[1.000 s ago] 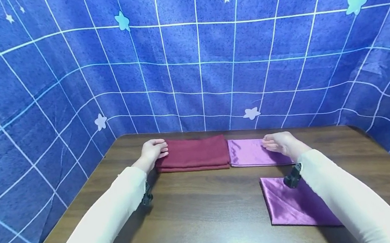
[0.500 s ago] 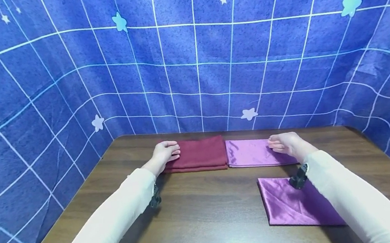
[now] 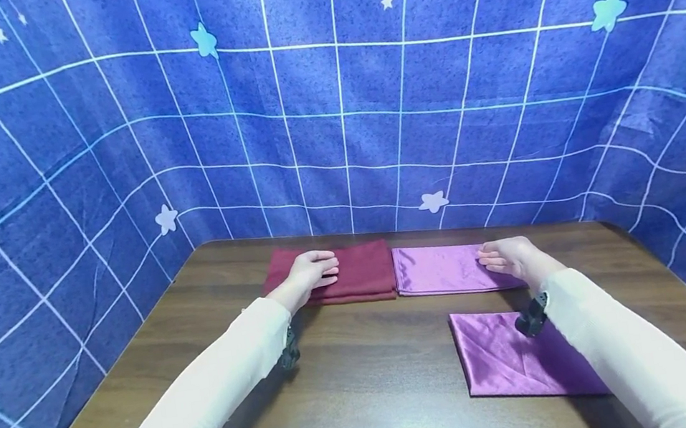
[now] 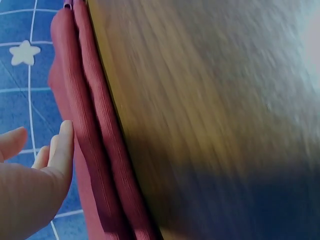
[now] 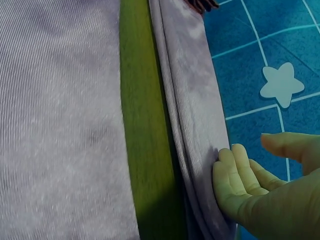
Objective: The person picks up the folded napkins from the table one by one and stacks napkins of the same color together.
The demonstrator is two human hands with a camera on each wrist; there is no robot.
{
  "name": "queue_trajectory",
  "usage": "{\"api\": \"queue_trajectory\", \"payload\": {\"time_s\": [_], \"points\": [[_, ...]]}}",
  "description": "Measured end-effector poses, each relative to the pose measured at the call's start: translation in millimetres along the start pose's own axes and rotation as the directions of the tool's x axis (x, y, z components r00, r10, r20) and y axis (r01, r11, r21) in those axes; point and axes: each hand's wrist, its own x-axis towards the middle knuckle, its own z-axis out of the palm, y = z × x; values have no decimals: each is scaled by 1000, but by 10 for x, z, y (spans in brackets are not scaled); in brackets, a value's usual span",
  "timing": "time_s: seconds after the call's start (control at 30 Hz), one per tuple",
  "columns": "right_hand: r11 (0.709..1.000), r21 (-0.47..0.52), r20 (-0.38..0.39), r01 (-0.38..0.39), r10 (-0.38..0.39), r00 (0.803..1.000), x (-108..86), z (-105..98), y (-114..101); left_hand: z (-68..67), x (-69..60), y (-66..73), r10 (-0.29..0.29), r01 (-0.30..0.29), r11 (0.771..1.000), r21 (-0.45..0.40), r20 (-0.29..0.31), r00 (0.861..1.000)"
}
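Note:
A folded dark red cloth (image 3: 366,269) lies near the back of the table, its long side toward me. Over its left half is my left hand (image 3: 312,272), fingers loosely extended and gripping nothing. In the left wrist view the fingertips come close to the stacked folds of the red cloth (image 4: 80,100); whether they touch is unclear. Beside it on the right, nearly edge to edge, sits a folded light purple cloth (image 3: 438,269). My right hand (image 3: 511,257) rests at its right part; the right wrist view shows relaxed fingers against the light purple cloth (image 5: 195,100), thumb apart.
A shiny, darker purple folded cloth (image 3: 505,359) lies nearer me, partly under my right forearm. The brown wooden table (image 3: 340,388) ends at the back against a blue curtain (image 3: 320,137) with white grid lines and stars.
My left hand has slid rightward over the red cloth from its left edge, uncovering that edge. The right hand has moved slightly right along the light purple cloth. The cloths stay in place.

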Motion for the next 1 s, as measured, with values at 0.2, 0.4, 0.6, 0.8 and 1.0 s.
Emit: {"api": "queue_trajectory", "payload": {"time_s": [0.2, 0.4, 0.6, 0.8, 1.0], "points": [[1000, -20, -7, 4, -4, 1000, -2, -67, 17, 127, -17, 6, -9, 9, 1000, -21, 36, 999], [1000, 4, -32, -2, 2, 999, -42, -117, 16, 251, -21, 48, 0, 4, 998, -66, 73, 997], [1000, 28, -44, -4, 5, 999, -50, -166, 39, 372, -38, 74, 10, -2, 997, -80, 106, 994], [999, 49, -41, -11, 13, 999, -47, -249, 47, 472, -31, 67, -9, 21, 996, -86, 138, 990], [997, 71, -48, -20, 23, 999, -97, -284, 24, 561, -16, 46, -7, 22, 995, -92, 162, 987]]}}
